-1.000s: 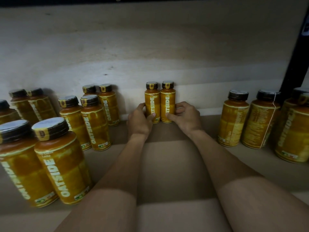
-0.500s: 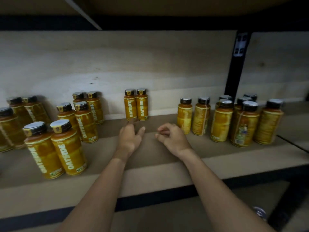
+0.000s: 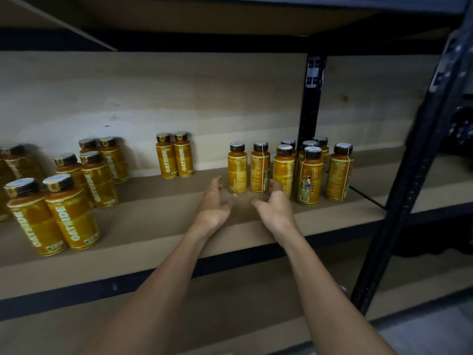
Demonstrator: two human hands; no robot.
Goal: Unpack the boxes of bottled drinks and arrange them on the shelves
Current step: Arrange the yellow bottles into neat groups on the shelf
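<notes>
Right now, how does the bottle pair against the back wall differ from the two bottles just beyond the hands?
The back pair shows OATSIDE lettering; the two near bottles show fine print. The back pair touches; the near bottles stand apart. The back pair stands deeper. All are upright, orange, dark-capped.

This looks like a shop stockroom or storage area: dark metal racking (image 3: 311,103) carries plain board shelves (image 3: 158,226), and many identical orange bottled drinks (image 3: 174,156) stand on one shelf in pairs and clusters.

bare shelf (image 3: 153,208) gap, bottles (image 3: 258,171) flanking
</notes>
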